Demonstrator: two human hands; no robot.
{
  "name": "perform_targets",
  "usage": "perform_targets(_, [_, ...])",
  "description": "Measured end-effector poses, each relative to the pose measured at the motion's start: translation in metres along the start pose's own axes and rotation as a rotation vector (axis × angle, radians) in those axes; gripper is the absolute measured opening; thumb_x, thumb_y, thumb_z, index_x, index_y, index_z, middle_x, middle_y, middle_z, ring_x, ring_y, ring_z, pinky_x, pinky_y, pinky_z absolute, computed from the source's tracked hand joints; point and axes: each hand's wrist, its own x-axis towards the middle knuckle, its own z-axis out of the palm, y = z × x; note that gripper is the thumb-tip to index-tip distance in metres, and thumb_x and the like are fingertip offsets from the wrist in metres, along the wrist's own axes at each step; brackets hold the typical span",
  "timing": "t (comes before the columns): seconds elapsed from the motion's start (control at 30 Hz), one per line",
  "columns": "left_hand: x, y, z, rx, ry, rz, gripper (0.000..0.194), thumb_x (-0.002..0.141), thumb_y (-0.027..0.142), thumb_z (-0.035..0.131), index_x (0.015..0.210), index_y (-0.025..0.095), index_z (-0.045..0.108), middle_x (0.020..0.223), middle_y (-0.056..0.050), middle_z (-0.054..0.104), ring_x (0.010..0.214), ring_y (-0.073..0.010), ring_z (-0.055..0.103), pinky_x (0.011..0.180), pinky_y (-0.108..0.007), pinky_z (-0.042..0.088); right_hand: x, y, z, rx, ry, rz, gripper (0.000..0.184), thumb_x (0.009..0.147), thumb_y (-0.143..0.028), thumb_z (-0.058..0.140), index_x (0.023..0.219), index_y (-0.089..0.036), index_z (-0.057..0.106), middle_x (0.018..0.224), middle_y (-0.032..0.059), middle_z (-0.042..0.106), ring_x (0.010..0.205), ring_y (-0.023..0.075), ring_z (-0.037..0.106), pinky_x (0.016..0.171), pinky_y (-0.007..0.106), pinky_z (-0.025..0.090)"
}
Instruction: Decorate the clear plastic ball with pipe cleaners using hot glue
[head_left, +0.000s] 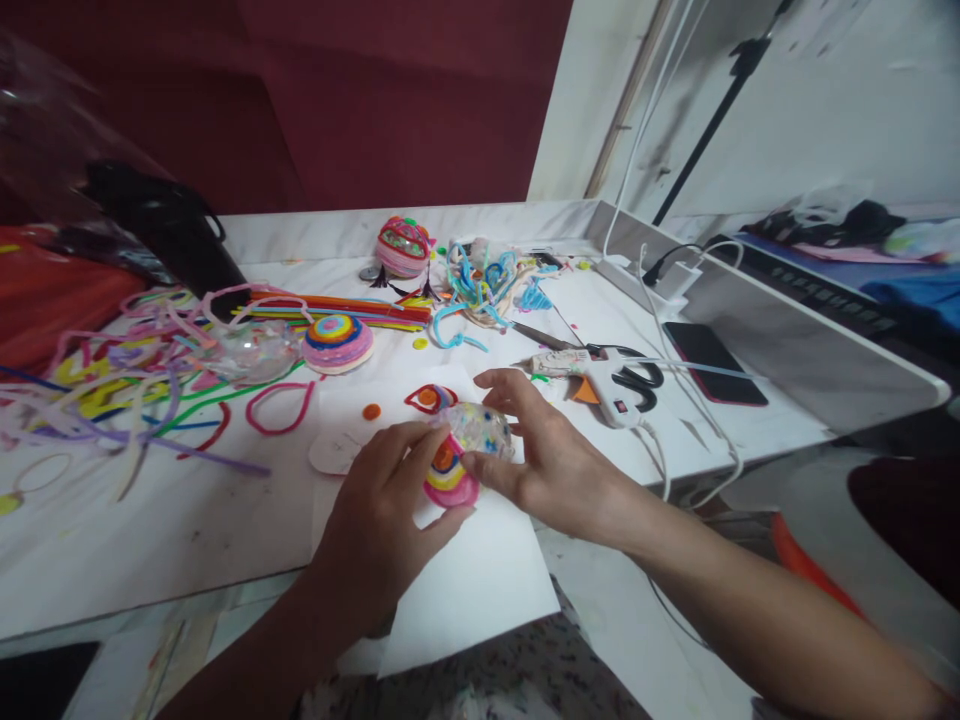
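Observation:
Just above a sheet of white paper, both of my hands are around a clear plastic ball. Coiled pipe cleaners in pink, yellow, blue and orange cover its near left end, and coloured specks show in the clear part. My left hand grips the coiled end between fingers and thumb. From the other side, my right hand has its thumb against the ball and its fingers curved over the far side. A red pipe-cleaner loop with an orange centre lies right behind the ball, near an orange button.
Right of my hands lie a white glue gun, black-handled scissors and a phone. Behind are a coil-covered ball, a decorated ball and blue pipe cleaners. Loose pipe cleaners and a black bottle occupy the left.

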Motion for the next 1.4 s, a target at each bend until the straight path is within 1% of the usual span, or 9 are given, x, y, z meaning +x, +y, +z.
perform_targets(0.07, [0.000, 0.000, 0.000, -0.005, 0.001, -0.006, 0.051, 0.074, 0.021, 0.074, 0.121, 0.014, 0.052, 0.109, -0.010, 0.060, 0.109, -0.0266, 0.059, 0.093, -0.038, 0.053, 0.000, 0.000, 0.000, 0.003, 0.001, 0.000, 0.057, 0.077, -0.026, 0.066, 0.126, -0.026, 0.037, 0.126, 0.0120, 0.051, 0.119, 0.0290, 0.052, 0.092, 0.048, 0.047])
perform_targets(0.17, [-0.001, 0.002, 0.000, -0.022, 0.006, -0.015, 0.051, 0.075, 0.019, 0.073, 0.121, 0.015, 0.051, 0.109, -0.010, 0.060, 0.106, -0.0251, 0.060, 0.094, -0.037, 0.052, 0.000, 0.001, -0.001, 0.008, 0.007, 0.006, 0.057, 0.077, -0.025, 0.066, 0.126, -0.026, 0.037, 0.124, 0.0118, 0.051, 0.117, 0.0287, 0.052, 0.091, 0.048, 0.048])
perform_targets(0.3, [-0.004, 0.004, 0.004, -0.025, 0.004, -0.024, 0.050, 0.078, 0.022, 0.072, 0.123, 0.018, 0.051, 0.110, -0.010, 0.060, 0.104, -0.0248, 0.059, 0.093, -0.039, 0.052, -0.003, 0.005, -0.001, 0.053, 0.003, 0.005, 0.058, 0.075, -0.025, 0.066, 0.126, -0.026, 0.037, 0.124, 0.0115, 0.050, 0.118, 0.0281, 0.050, 0.092, 0.047, 0.048])
perform_targets(0.37, [-0.005, 0.005, 0.006, -0.026, 0.011, -0.006, 0.047, 0.080, 0.023, 0.070, 0.123, 0.017, 0.051, 0.110, -0.010, 0.059, 0.104, -0.0245, 0.059, 0.093, -0.039, 0.052, -0.005, 0.009, 0.000, 0.088, 0.006, 0.011, 0.059, 0.073, -0.023, 0.067, 0.124, -0.026, 0.037, 0.123, 0.0114, 0.049, 0.118, 0.0280, 0.050, 0.093, 0.048, 0.047])
perform_targets(0.5, [-0.006, 0.007, 0.009, -0.068, 0.018, 0.054, 0.042, 0.083, 0.019, 0.067, 0.121, 0.013, 0.052, 0.110, -0.012, 0.058, 0.103, -0.0230, 0.057, 0.090, -0.035, 0.052, -0.011, 0.017, 0.001, 0.165, 0.022, 0.033, 0.058, 0.071, -0.024, 0.068, 0.122, -0.024, 0.039, 0.120, 0.0114, 0.049, 0.114, 0.0290, 0.052, 0.090, 0.047, 0.049])
perform_targets(0.73, [-0.005, 0.006, 0.009, -0.068, -0.062, 0.141, 0.048, 0.080, 0.015, 0.069, 0.124, 0.009, 0.052, 0.113, -0.014, 0.058, 0.107, -0.0253, 0.055, 0.092, -0.038, 0.052, -0.016, 0.031, 0.004, 0.278, 0.049, 0.070, 0.060, 0.068, -0.025, 0.070, 0.121, -0.026, 0.041, 0.118, 0.0091, 0.049, 0.109, 0.0284, 0.054, 0.086, 0.046, 0.050])
perform_targets(0.97, [-0.004, 0.006, 0.011, -0.041, -0.099, 0.199, 0.050, 0.079, 0.012, 0.069, 0.125, 0.007, 0.051, 0.115, -0.015, 0.058, 0.107, -0.0261, 0.054, 0.092, -0.041, 0.052, -0.019, 0.036, 0.008, 0.383, 0.068, 0.075, 0.058, 0.067, -0.025, 0.073, 0.116, -0.025, 0.042, 0.114, 0.0065, 0.049, 0.111, 0.0269, 0.051, 0.089, 0.045, 0.048])
perform_targets(1.17, [-0.005, 0.006, 0.011, -0.023, -0.109, 0.210, 0.047, 0.080, 0.011, 0.067, 0.124, 0.007, 0.052, 0.115, -0.015, 0.057, 0.107, -0.0271, 0.054, 0.093, -0.044, 0.052, -0.021, 0.038, 0.013, 0.476, 0.083, 0.079, 0.057, 0.066, -0.022, 0.072, 0.114, -0.024, 0.042, 0.113, 0.0066, 0.048, 0.110, 0.0258, 0.051, 0.089, 0.044, 0.047])
perform_targets(1.4, [-0.007, 0.004, 0.010, -0.015, -0.136, 0.214, 0.049, 0.081, 0.012, 0.067, 0.127, 0.009, 0.051, 0.119, -0.016, 0.056, 0.111, -0.0272, 0.053, 0.095, -0.043, 0.051, -0.023, 0.038, 0.015, 0.523, 0.085, 0.091, 0.059, 0.064, -0.019, 0.071, 0.114, -0.025, 0.041, 0.112, 0.0059, 0.046, 0.112, 0.0258, 0.049, 0.091, 0.043, 0.046])
